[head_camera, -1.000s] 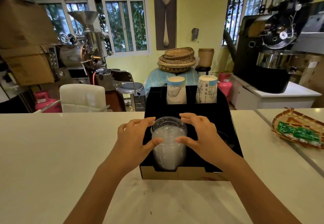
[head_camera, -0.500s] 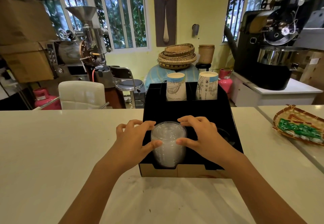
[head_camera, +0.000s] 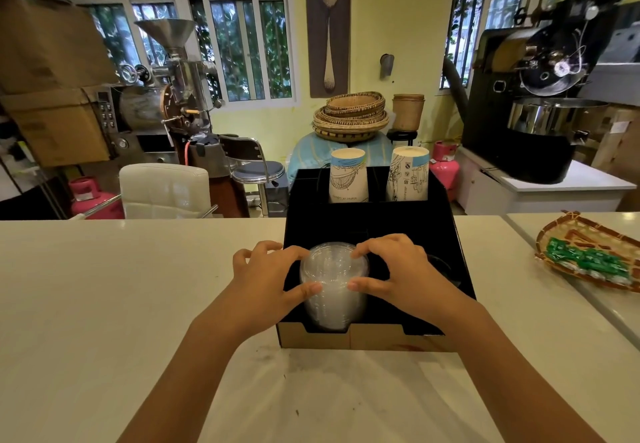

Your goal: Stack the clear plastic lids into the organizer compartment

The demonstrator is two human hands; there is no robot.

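Note:
A tall stack of clear plastic lids (head_camera: 333, 283) stands in the front left compartment of a black organizer (head_camera: 446, 241) on the white counter. My left hand (head_camera: 266, 276) grips the stack from the left, thumb on its front and fingers at its top rim. From the right, my right hand (head_camera: 398, 269) holds it the same way. The top of the stack rises just above the organizer's deck. Its lower part shows through the notch in the cardboard front wall.
Two stacks of printed paper cups (head_camera: 348, 175) (head_camera: 408, 174) stand upside down in the organizer's back slots. A woven tray with green packets (head_camera: 588, 255) lies at the right on the counter (head_camera: 121, 286). Coffee roasters, a chair and baskets stand beyond the counter.
Both hands have pushed the stack of lids down into the compartment; it now sits lower than a second ago. The hands keep their grip.

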